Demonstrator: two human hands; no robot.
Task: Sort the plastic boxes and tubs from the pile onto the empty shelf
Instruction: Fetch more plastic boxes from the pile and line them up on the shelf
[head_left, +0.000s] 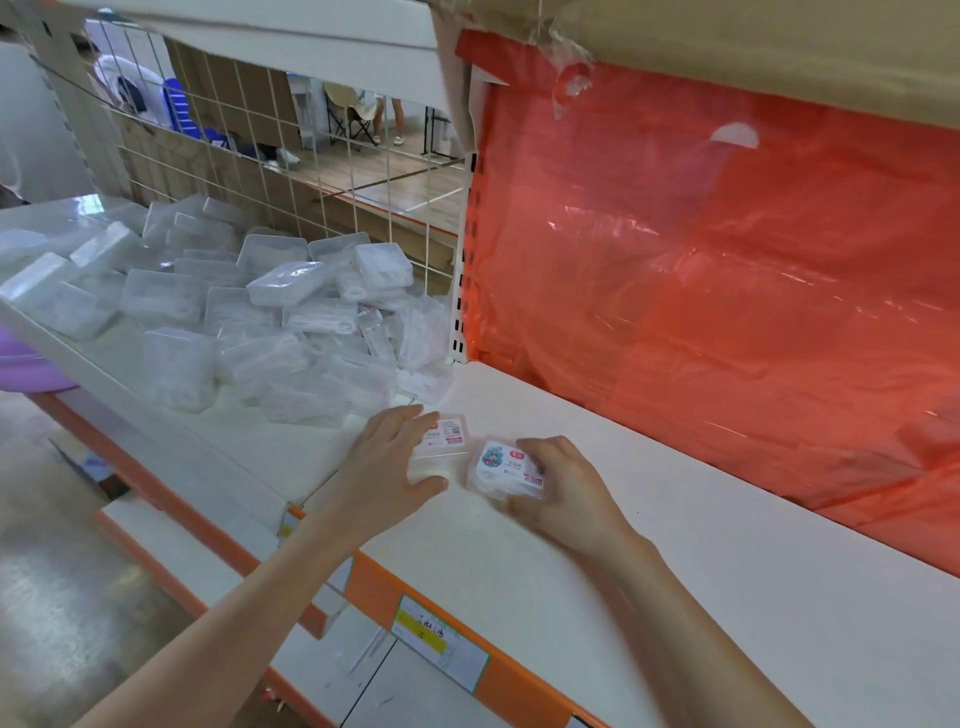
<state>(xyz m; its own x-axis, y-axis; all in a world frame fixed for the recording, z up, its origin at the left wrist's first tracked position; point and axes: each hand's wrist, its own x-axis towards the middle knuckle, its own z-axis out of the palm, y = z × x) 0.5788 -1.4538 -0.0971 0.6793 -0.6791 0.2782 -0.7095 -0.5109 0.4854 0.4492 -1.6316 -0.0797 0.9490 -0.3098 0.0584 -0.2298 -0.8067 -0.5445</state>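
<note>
Head view — down onto near shelf (675, 519)

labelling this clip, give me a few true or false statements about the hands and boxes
1. The right hand grips a small clear plastic box with a cartoon label. True.
2. The left hand is in the pile of clear plastic boxes. False: it holds a clear box with a red-and-white label on the white shelf.
3. A red plastic sheet hangs behind the white shelf. True.
4. The pile lies right of both hands. False: it lies to their left, before the white wire grid.
</note>
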